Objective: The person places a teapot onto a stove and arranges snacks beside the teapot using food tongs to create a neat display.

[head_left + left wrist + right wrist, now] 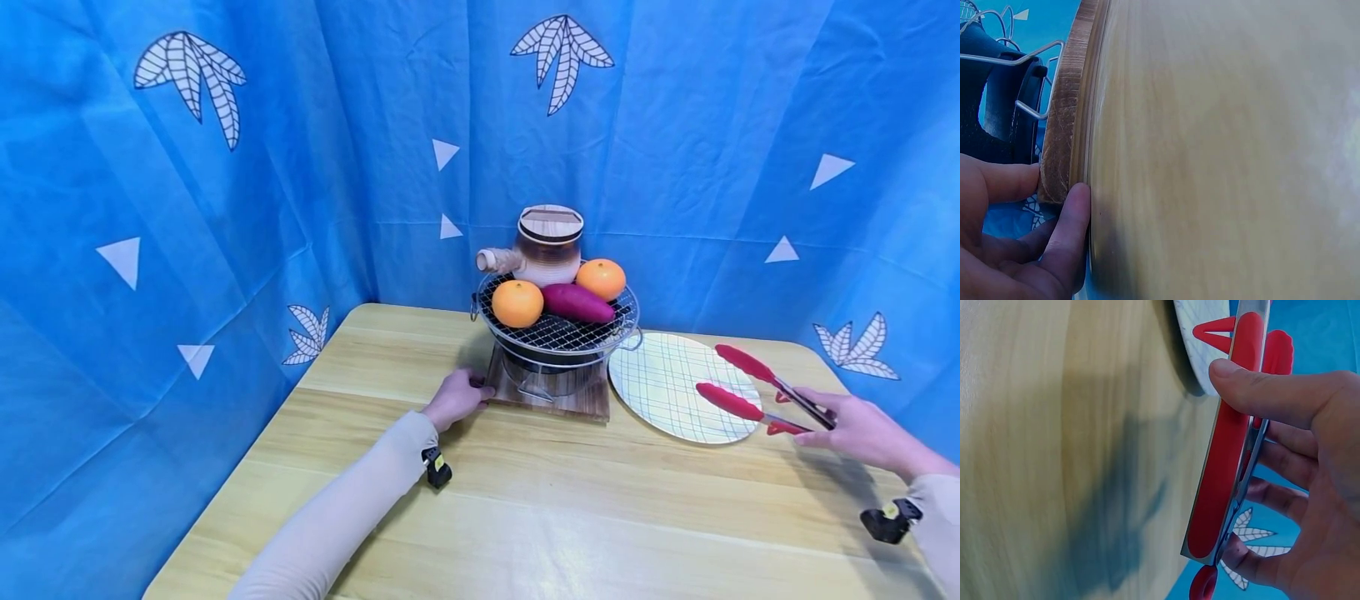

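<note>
Left hand (456,398) rests at the left edge of the wooden board (581,400) under the grill (558,329), its straight fingers (1063,231) touching the board's corner. Right hand (862,432) — fingers curled round the handle — grips the red tongs (750,385), whose tips stand apart above the checked plate (667,379). On the grill: two oranges (517,302), a purple sweet potato (576,303), a clay pot (546,246). The plate lies just beside the board — open table (525,517) stretches between both arms toward the near edge.
</note>
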The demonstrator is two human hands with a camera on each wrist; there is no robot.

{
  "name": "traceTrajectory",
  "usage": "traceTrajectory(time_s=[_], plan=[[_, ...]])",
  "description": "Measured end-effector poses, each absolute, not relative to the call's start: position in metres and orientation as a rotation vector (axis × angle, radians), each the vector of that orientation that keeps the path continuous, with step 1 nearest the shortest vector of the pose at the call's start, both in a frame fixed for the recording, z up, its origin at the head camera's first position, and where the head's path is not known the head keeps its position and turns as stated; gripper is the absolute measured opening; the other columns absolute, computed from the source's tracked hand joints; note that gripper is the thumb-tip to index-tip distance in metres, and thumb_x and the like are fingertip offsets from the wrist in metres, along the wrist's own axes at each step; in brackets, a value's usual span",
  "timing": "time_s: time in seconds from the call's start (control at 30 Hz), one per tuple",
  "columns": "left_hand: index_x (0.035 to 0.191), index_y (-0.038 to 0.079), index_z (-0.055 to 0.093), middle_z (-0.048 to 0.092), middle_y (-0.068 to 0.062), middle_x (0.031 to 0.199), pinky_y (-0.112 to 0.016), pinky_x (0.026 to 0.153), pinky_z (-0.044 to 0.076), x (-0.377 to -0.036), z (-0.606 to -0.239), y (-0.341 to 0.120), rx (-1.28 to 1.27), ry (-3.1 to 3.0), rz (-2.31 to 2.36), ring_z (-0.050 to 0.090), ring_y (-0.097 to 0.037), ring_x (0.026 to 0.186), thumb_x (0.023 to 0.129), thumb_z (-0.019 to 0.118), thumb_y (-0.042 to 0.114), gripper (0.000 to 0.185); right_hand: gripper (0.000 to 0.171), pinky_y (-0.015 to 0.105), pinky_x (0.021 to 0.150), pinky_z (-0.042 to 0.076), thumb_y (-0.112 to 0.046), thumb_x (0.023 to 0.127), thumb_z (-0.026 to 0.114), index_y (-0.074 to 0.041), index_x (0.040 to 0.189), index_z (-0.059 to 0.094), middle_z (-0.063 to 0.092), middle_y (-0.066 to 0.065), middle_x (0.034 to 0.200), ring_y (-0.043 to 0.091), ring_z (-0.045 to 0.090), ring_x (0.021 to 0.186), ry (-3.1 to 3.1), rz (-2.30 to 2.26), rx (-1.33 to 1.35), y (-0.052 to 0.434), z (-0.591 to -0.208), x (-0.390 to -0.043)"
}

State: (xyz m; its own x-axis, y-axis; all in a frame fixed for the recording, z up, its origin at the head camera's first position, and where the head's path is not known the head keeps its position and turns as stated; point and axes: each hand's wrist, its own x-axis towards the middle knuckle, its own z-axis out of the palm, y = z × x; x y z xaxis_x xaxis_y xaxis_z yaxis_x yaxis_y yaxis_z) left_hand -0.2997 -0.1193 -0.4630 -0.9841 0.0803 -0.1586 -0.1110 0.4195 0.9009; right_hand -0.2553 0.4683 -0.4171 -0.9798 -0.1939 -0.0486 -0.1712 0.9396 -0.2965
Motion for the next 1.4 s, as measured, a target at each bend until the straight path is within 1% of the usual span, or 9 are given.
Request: traceTrajectory(time_s=[0.33,0.4,0.57,0.7,0.8,0.9,1.07,1.3,1.4], plan=[[0.129,-0.008,0.056,0.063,-0.024,0.126,-0.035,0.086,0.061,-0.300,-0.462,-0.119,-0.018,2.497,1.604,0.073,-0.024,0.091,0.095,0.068,0.013,0.041,0.101,0.027,0.054,0.027,-0.038,0.076,0.086,0.008,0.150,0.034,0.055,0.013,0.089,0.020,0.041,0.070,2.998,-0.482,-0.302,0.467,-0.425,-0.257],[0.129,-0.007,0.055,0.063,-0.024,0.127,-0.035,0.086,0.061,-0.300,-0.462,-0.118,-0.023,2.498,1.600,0.073,-0.025,0.091,0.095,0.068,0.013,0.042,0.102,0.027,0.054,0.028,-0.039,0.075,0.086,0.009,0.149,0.034,0.056,0.016,0.093,0.020,0.042,0.071,2.998,-0.485,-0.307,0.468,-0.427,-0.257],[0.131,-0.007,0.054,0.062,-0.024,0.127,-0.036,0.086,0.061,-0.298,-0.462,-0.118,-0.028,2.502,1.598,0.073,-0.025,0.090,0.095,0.068,0.014,0.044,0.103,0.028,0.060,0.033,-0.040,0.075,0.086,0.011,0.148,0.035,0.058,0.038,0.110,0.028,0.050,0.080,3.008,-0.475,-0.346,0.474,-0.432,-0.262],[0.129,-0.007,0.055,0.062,-0.023,0.126,-0.034,0.084,0.061,-0.298,-0.463,-0.117,-0.019,2.505,1.592,0.072,-0.023,0.089,0.095,0.068,0.014,0.042,0.103,0.033,0.068,0.041,-0.043,0.073,0.087,0.012,0.146,0.038,0.050,0.048,0.128,0.038,0.054,0.091,3.027,-0.440,-0.390,0.478,-0.439,-0.263],[0.128,-0.008,0.055,0.062,-0.024,0.127,-0.033,0.084,0.061,-0.298,-0.464,-0.118,-0.016,2.502,1.604,0.073,-0.024,0.090,0.095,0.069,0.013,0.041,0.103,0.036,0.071,0.043,-0.045,0.074,0.086,0.012,0.145,0.038,0.046,0.049,0.132,0.041,0.054,0.095,3.026,-0.429,-0.395,0.479,-0.442,-0.264],[0.130,-0.008,0.054,0.060,-0.025,0.129,-0.035,0.086,0.061,-0.298,-0.463,-0.119,-0.016,2.497,1.611,0.073,-0.026,0.092,0.095,0.068,0.012,0.043,0.103,0.035,0.069,0.041,-0.045,0.074,0.086,0.012,0.146,0.037,0.046,0.049,0.131,0.040,0.054,0.093,3.017,-0.436,-0.382,0.477,-0.441,-0.265],[0.127,-0.010,0.055,0.061,-0.026,0.126,-0.032,0.083,0.062,-0.297,-0.461,-0.119,0.005,2.511,1.614,0.073,-0.023,0.088,0.094,0.068,0.009,0.040,0.105,0.038,0.069,0.044,-0.046,0.075,0.085,0.011,0.147,0.035,0.045,0.050,0.131,0.043,0.055,0.095,3.010,-0.434,-0.370,0.476,-0.438,-0.265],[0.128,-0.008,0.055,0.062,-0.024,0.126,-0.036,0.087,0.061,-0.297,-0.462,-0.119,0.003,2.515,1.586,0.073,-0.024,0.089,0.095,0.068,0.012,0.041,0.102,0.031,0.066,0.036,-0.044,0.077,0.084,0.011,0.147,0.036,0.049,0.049,0.128,0.031,0.053,0.086,3.012,-0.442,-0.373,0.475,-0.439,-0.262],[0.131,-0.007,0.054,0.062,-0.024,0.127,-0.036,0.086,0.061,-0.297,-0.462,-0.121,0.000,2.503,1.585,0.073,-0.023,0.088,0.095,0.068,0.013,0.043,0.100,0.035,0.068,0.041,-0.044,0.079,0.084,0.012,0.147,0.036,0.049,0.048,0.128,0.037,0.056,0.090,3.017,-0.450,-0.376,0.475,-0.439,-0.262]])
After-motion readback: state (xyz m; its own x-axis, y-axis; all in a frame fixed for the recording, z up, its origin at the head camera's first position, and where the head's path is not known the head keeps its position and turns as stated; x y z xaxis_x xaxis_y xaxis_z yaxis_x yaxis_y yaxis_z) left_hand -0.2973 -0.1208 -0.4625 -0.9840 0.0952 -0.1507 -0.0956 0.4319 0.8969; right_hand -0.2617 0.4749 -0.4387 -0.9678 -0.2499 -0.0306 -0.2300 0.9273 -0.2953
